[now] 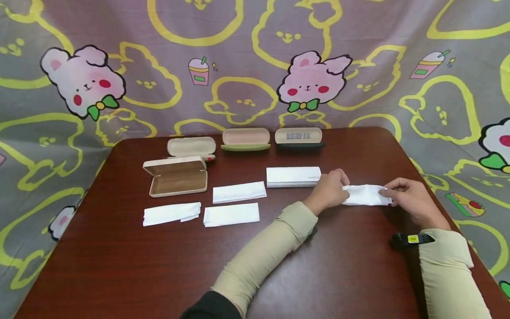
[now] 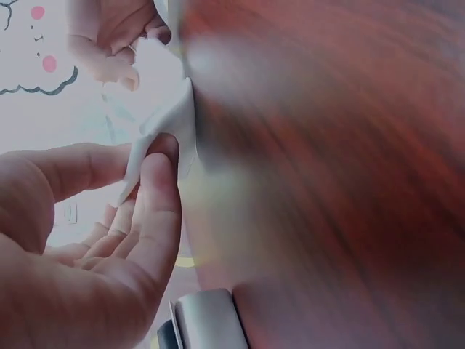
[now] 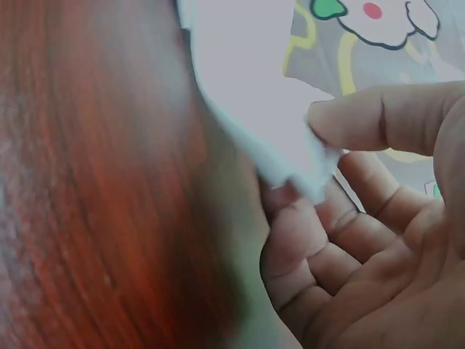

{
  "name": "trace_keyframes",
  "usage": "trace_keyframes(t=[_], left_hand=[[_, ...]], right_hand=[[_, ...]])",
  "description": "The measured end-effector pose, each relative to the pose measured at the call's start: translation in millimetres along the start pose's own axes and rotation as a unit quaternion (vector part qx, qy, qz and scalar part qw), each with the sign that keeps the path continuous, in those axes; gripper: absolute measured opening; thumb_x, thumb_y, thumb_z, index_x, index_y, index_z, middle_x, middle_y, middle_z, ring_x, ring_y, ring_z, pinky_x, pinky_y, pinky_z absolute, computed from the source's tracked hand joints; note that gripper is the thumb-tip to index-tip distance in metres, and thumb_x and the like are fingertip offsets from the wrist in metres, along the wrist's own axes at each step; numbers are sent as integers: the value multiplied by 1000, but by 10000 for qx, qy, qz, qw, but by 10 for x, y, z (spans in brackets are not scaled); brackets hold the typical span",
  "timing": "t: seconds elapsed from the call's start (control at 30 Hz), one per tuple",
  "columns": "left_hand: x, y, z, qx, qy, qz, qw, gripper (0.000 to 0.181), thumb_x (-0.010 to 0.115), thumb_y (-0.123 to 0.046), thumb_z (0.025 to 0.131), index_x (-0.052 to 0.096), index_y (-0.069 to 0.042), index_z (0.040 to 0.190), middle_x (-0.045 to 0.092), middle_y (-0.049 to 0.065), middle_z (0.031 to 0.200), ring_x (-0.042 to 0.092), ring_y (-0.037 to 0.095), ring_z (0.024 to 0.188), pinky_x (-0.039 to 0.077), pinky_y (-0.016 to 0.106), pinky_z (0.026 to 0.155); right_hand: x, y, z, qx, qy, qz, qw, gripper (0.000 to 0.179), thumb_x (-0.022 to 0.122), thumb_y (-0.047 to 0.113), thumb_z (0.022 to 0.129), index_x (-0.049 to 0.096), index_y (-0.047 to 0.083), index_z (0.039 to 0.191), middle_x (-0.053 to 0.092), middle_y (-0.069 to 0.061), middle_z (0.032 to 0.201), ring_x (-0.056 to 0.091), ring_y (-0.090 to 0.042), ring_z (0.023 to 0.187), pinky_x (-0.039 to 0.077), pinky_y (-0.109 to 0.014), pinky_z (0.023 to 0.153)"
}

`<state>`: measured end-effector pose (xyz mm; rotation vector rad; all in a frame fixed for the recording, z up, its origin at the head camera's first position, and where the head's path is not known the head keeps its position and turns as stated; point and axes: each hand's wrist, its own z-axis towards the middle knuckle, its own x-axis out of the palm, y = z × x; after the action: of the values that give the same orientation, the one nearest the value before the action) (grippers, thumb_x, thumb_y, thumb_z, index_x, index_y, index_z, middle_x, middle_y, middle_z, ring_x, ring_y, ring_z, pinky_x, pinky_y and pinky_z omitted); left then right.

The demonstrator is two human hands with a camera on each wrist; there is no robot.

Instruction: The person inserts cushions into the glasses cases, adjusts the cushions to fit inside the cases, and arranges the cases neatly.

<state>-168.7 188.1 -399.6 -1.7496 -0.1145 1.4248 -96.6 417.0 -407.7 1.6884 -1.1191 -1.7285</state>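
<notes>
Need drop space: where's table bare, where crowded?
Bare: front left, below three flat cloths; also between left sleeve and right sleeve. Crowded: from cloths back to open cases; at right, left hand and right hand hold another cloth.

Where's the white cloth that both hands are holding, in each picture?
Head: right of centre, the white cloth between left hand and right hand.
Left wrist: upper left, near end pinched by the left hand.
Right wrist: top centre, running down to the right hand.
Shared landmark: reddish-brown table.
</notes>
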Motion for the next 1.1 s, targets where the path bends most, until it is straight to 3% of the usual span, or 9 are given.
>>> trace_keyframes(t=[0.1,0.23,0.57,0.8,0.97,1.1], left_hand=[[-18,54,-14,-150,3,-645,9978,26,78,-9,82,67,-11,105,67,-5,87,58,4,76,42,14,63],[-86,91,-26,-418,-24,-1474,9882,28,81,-6,80,72,-6,107,71,-3,85,60,2,73,47,16,59],[-405,163,-81,-650,52,-2615,9630,15,81,-1,81,76,-4,95,66,-3,72,58,8,59,47,22,51],[-659,362,-104,-603,-18,-2894,9553,18,80,3,81,75,-5,96,68,0,82,62,11,67,53,24,57],[-848,514,-151,-766,-36,-3106,9474,22,80,3,81,76,-2,102,71,3,91,66,15,75,56,28,64],[-1035,639,-205,-843,-120,-3122,9462,25,81,2,80,76,0,104,73,6,92,69,16,79,58,32,69]], right_hand=[[-18,-13,-11,24,-67,511,9987,29,73,21,95,69,-7,102,64,12,87,57,-14,74,53,-28,61],[-48,54,-11,-4,-52,867,9962,19,75,21,94,75,2,99,68,14,85,59,-12,74,53,-27,62],[-5,357,-49,-154,-90,1030,9945,23,77,23,92,75,3,102,73,7,86,62,-16,71,53,-29,63],[173,579,6,-203,-82,1220,9923,31,78,30,90,74,3,104,74,9,88,64,-19,75,54,-30,65],[319,709,92,-353,130,1565,9870,28,77,21,91,72,-2,107,74,5,89,65,-15,74,55,-28,64],[447,814,145,-443,95,1574,9865,32,78,21,91,70,-4,108,74,5,88,65,-15,75,55,-29,67]])
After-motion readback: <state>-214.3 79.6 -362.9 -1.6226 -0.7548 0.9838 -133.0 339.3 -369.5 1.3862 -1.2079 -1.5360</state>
